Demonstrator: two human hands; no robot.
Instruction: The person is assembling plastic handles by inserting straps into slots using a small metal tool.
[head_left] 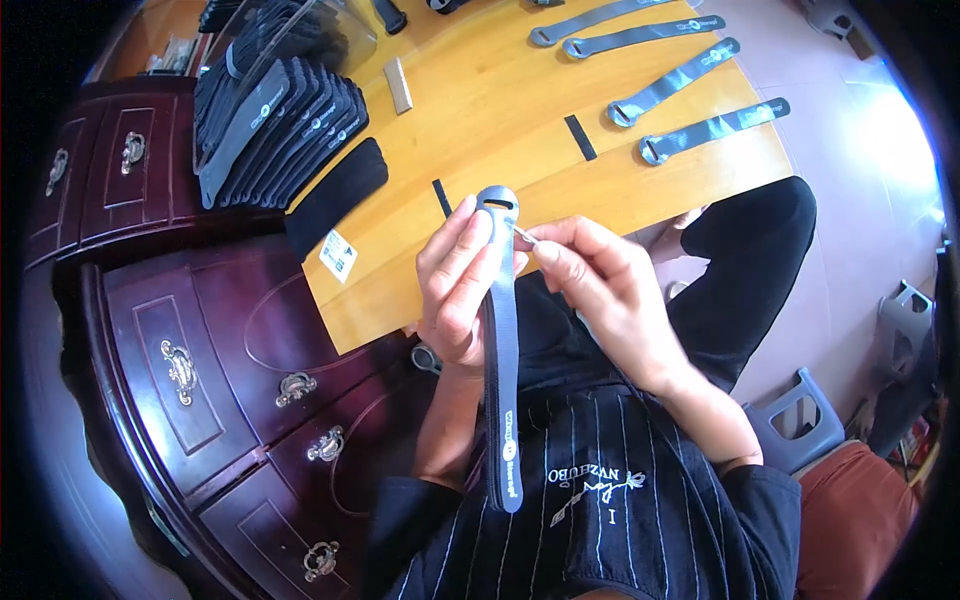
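Note:
My left hand [455,275] is closed round the upper part of a grey cable-strap bundle [504,350]. Its rounded slotted head points away from me, and the long tails hang down toward my chest. Dark edges of further straps show beneath the top one. Beside the head, my right hand [610,295] pinches a small thin metal-looking piece [526,235] between thumb and forefinger. The tip of that piece meets the strap's right edge; its exact kind is too small to make out.
Several similar straps [675,90] lie spread at the table's far right. A clear bin [280,60] of stacked straps [290,130] stands at the left, near a black pad [340,185] and a white label [337,257]. Dark wooden drawers [180,350] flank the table [480,110]; a grey stool [800,420] is right.

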